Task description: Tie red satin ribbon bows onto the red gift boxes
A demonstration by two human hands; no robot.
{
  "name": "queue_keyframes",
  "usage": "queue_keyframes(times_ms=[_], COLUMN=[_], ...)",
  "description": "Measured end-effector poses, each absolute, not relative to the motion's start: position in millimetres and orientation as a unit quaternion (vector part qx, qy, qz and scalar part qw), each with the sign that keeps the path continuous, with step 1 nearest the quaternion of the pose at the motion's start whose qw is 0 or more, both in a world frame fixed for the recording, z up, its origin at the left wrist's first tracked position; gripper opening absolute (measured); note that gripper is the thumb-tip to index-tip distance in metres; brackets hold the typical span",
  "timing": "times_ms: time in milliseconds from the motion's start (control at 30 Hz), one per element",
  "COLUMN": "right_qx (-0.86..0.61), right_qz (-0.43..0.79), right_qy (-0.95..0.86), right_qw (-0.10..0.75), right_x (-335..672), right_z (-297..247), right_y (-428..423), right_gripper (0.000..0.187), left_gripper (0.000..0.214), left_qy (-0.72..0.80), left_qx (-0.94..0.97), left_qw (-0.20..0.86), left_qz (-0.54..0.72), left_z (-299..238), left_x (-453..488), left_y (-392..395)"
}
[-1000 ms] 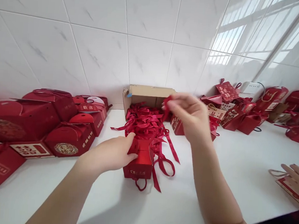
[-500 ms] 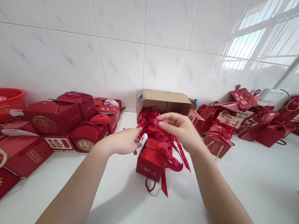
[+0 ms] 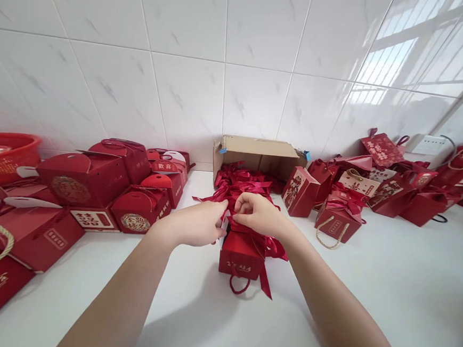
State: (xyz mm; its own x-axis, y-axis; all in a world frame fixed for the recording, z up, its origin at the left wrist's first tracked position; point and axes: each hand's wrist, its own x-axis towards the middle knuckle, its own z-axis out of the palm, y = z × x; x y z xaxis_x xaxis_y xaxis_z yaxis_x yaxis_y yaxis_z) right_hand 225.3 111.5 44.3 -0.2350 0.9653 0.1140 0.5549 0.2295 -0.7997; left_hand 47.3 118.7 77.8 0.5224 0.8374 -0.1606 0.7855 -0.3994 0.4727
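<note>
A small red gift box (image 3: 241, 259) stands on the white counter (image 3: 204, 321) in front of me, with a red ribbon (image 3: 269, 251) draped over its right side and a cord loop hanging at its front. My left hand (image 3: 201, 224) and my right hand (image 3: 257, 213) meet just above the box's top. Both are pinched closed on the red ribbon at the box's upper edge. Behind them a brown cardboard box (image 3: 257, 154) lies open on its side, spilling a heap of red ribbons (image 3: 243, 185).
Red gift boxes (image 3: 82, 180) crowd the left of the counter, with a red plastic basket (image 3: 4, 155) at the far left. More red boxes and bags (image 3: 358, 189) fill the right back. The tiled wall (image 3: 192, 58) rises close behind.
My right hand came down from above the ribbon heap to the box top with a ribbon. My left hand shifted to meet it, and the view swung left.
</note>
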Motion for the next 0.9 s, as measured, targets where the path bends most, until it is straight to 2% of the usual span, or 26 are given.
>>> queue_keyframes(times_ms=[200,567,900], right_qx=[-0.511,-0.497,-0.483], right_qz=[0.343,0.371,0.364], right_qy=[-0.724,-0.722,-0.734], right_qw=[0.312,0.306,0.309], right_x=[222.4,222.6,225.9], right_z=[39.9,41.9,40.4], right_y=[114.1,114.5,117.3], right_gripper=[0.007,0.008,0.005], left_gripper=[0.018,0.019,0.017], left_qy=[0.474,0.494,0.514], left_qx=[0.821,0.819,0.795], left_qw=[0.31,0.285,0.32], left_qz=[0.075,0.059,0.018], left_z=[78.1,78.8,80.5], left_x=[47.1,48.4,46.2], left_y=[117.2,114.2,124.3])
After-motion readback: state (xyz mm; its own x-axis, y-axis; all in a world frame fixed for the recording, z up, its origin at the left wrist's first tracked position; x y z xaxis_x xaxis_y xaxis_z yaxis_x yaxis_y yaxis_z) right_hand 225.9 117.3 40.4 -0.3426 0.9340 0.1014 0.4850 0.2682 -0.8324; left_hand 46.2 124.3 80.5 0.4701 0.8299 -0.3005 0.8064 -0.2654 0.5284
